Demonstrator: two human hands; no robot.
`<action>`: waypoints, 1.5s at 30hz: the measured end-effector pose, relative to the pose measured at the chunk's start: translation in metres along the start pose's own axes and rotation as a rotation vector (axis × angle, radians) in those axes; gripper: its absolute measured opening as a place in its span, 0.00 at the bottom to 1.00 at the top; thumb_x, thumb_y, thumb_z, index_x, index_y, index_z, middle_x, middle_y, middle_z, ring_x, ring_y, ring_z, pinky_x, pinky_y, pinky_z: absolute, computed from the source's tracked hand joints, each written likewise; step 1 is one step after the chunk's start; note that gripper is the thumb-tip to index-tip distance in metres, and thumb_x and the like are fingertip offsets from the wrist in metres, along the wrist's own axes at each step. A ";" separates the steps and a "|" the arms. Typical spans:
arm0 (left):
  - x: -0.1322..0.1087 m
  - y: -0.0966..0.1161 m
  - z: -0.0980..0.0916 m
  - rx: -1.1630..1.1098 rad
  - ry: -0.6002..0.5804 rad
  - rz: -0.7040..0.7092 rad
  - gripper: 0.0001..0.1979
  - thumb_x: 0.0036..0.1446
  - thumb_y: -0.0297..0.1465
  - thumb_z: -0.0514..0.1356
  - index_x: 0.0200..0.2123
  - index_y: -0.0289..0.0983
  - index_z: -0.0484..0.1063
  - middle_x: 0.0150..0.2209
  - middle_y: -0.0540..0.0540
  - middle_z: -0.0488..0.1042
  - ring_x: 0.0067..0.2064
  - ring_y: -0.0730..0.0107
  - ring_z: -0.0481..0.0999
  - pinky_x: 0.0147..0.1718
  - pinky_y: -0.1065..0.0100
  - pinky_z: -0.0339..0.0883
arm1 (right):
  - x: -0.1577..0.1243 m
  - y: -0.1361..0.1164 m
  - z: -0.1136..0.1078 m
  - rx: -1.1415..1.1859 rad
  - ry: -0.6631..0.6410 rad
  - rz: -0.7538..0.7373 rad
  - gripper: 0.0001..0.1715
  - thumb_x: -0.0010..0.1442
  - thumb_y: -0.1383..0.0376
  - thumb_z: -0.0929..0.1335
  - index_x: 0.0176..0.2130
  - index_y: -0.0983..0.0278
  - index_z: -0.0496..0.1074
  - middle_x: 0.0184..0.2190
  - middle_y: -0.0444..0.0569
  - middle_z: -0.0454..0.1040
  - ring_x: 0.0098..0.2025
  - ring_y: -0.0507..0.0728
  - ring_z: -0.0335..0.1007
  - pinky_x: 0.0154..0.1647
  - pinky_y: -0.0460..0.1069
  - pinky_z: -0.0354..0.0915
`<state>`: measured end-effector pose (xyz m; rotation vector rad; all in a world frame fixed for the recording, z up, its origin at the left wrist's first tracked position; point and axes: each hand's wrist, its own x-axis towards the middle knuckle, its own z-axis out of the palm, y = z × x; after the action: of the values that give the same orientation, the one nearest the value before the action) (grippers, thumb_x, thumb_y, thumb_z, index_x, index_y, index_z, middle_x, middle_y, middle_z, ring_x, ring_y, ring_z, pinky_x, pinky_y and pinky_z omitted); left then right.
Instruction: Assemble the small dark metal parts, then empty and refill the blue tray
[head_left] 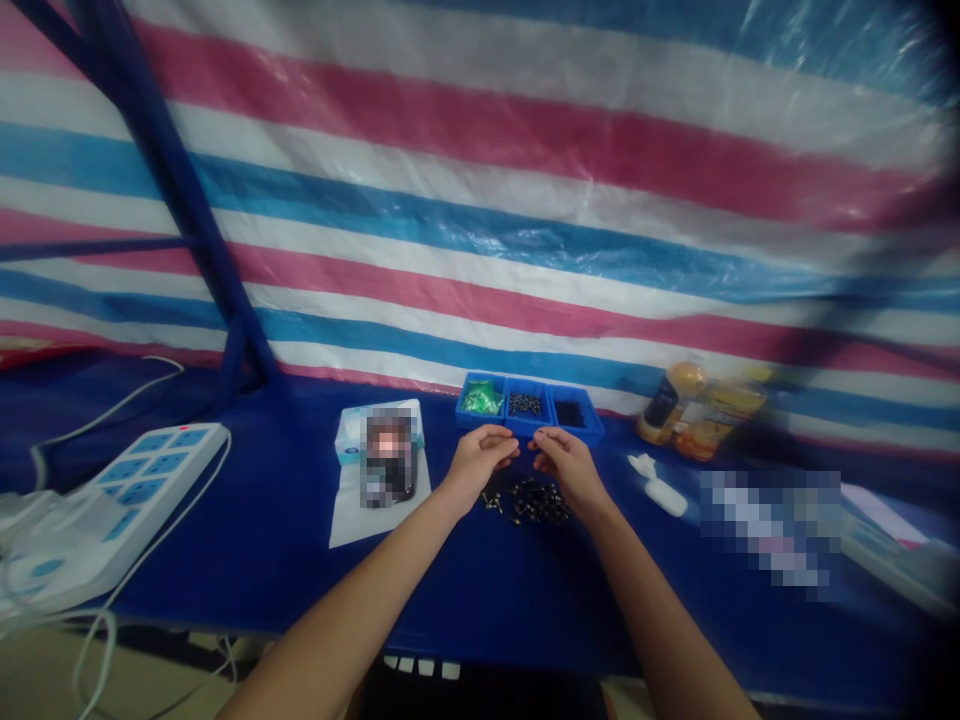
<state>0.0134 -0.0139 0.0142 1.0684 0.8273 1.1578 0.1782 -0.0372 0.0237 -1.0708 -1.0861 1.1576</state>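
My left hand (480, 462) and my right hand (564, 462) face each other just in front of the blue bins, with a small gap between the fingertips. Thumb and fingers are pinched together on both. Anything between them is too small to make out. Below and between my wrists lies a loose pile of small black and brass-coloured parts (538, 502) on the blue table (510, 600). Of the three joined blue bins (592, 430), the left one holds green pieces (482, 398), the middle one small dark metallic parts (525, 404), the right one fine black parts (569, 413).
Left of my hands a tissue box (349, 437) stands behind a white sheet (349, 515) with a blurred item on it. A white power strip (142, 500) with cables lies far left. On the right are a bottle (670, 402), a yellow bag (720, 415) and a white earphone case (666, 497).
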 end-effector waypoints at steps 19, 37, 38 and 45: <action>-0.001 0.005 0.001 0.234 0.094 0.139 0.13 0.45 0.32 0.69 0.34 0.34 0.74 0.31 0.46 0.76 0.33 0.69 0.76 0.31 0.71 0.71 | -0.005 0.003 0.007 -0.354 -0.093 -0.136 0.17 0.53 0.56 0.71 0.38 0.65 0.78 0.33 0.49 0.78 0.33 0.55 0.71 0.35 0.48 0.65; 0.004 0.002 -0.005 0.244 0.157 0.189 0.14 0.47 0.34 0.68 0.36 0.34 0.75 0.33 0.44 0.78 0.38 0.65 0.78 0.40 0.66 0.70 | 0.000 0.006 0.001 -0.327 0.079 -0.030 0.27 0.54 0.45 0.69 0.22 0.65 0.68 0.19 0.43 0.66 0.20 0.50 0.61 0.23 0.45 0.58; 0.005 0.002 -0.005 0.232 0.145 0.180 0.14 0.47 0.35 0.68 0.36 0.34 0.75 0.33 0.44 0.78 0.38 0.65 0.78 0.40 0.66 0.70 | 0.001 0.006 -0.001 -0.291 0.118 -0.014 0.27 0.54 0.45 0.69 0.22 0.65 0.67 0.18 0.43 0.64 0.20 0.50 0.60 0.22 0.45 0.57; 0.005 -0.001 -0.004 0.242 0.090 0.160 0.14 0.49 0.35 0.67 0.38 0.34 0.74 0.32 0.43 0.78 0.38 0.62 0.79 0.37 0.66 0.71 | 0.017 0.001 -0.020 -0.106 0.442 -0.082 0.27 0.51 0.45 0.71 0.34 0.67 0.73 0.25 0.47 0.72 0.18 0.48 0.61 0.19 0.45 0.56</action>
<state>0.0115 -0.0078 0.0118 1.3077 0.9844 1.2699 0.1990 -0.0221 0.0213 -1.2791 -0.8370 0.7549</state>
